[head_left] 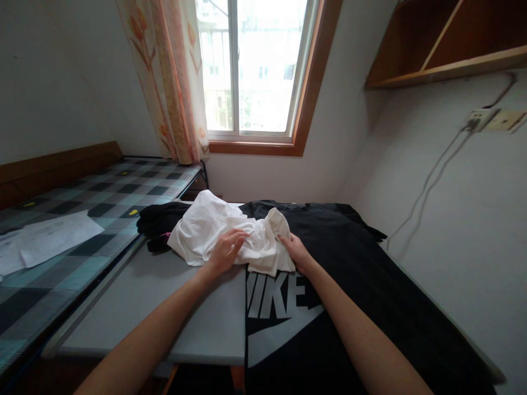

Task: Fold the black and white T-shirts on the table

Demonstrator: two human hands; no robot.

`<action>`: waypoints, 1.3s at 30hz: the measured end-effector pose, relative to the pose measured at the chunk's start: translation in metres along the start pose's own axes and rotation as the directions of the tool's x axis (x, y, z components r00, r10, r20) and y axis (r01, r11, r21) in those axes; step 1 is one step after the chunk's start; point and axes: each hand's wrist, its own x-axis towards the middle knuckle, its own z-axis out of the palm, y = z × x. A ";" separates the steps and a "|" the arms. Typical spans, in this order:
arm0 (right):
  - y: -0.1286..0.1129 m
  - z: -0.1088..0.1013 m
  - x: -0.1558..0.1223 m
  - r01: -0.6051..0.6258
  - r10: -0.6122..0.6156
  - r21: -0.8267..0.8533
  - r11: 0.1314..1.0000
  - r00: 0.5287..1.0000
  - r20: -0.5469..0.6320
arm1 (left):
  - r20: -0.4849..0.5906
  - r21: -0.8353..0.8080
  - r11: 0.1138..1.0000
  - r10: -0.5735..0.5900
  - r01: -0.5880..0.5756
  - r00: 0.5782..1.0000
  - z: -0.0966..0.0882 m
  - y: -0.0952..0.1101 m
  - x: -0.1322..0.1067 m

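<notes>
A crumpled white garment point(230, 219) lies across the middle of the table, partly over a black T-shirt point(349, 263) with large grey NIKE lettering. My left hand point(225, 253) is on the garment's near side, its fingers and thumb drawn together on the fabric. At the right end, my right hand point(297, 252) pinches the white cloth between thumb and fingers, above the lettering. Folds hide some of the fingertips. Which kind of garment the white one is I cannot tell.
A dark cloth bundle point(160, 219) sits at the table's far left. The table point(197, 329) borders a bed with a checked cover point(102, 192) and papers point(61, 236). A wall with a power cord point(428, 181) runs along the right, below a wooden shelf point(444, 71).
</notes>
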 end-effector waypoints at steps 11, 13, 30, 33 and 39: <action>-0.001 0.000 -0.001 -0.006 0.006 0.019 1.000 1.000 0.007 | 0.031 0.478 0.868 -0.171 0.135 0.985 0.001 -0.018 -0.003; 0.000 0.000 -0.001 -0.001 0.001 0.009 1.000 1.000 0.012 | 0.016 0.454 0.874 -0.200 0.171 0.980 0.003 -0.019 -0.003; 0.000 0.000 -0.001 -0.019 0.019 0.015 1.000 1.000 0.015 | -0.761 0.098 0.912 -0.189 0.398 0.621 -0.039 -0.029 0.012; 0.002 -0.001 0.001 -0.020 0.020 0.030 0.999 1.000 0.019 | -0.545 0.286 0.938 -0.011 0.197 0.839 -0.030 -0.014 0.009; 0.002 -0.001 0.000 -0.008 0.007 0.030 1.000 1.000 0.014 | 0.350 0.061 0.981 0.151 -0.183 0.924 -0.015 0.009 -0.004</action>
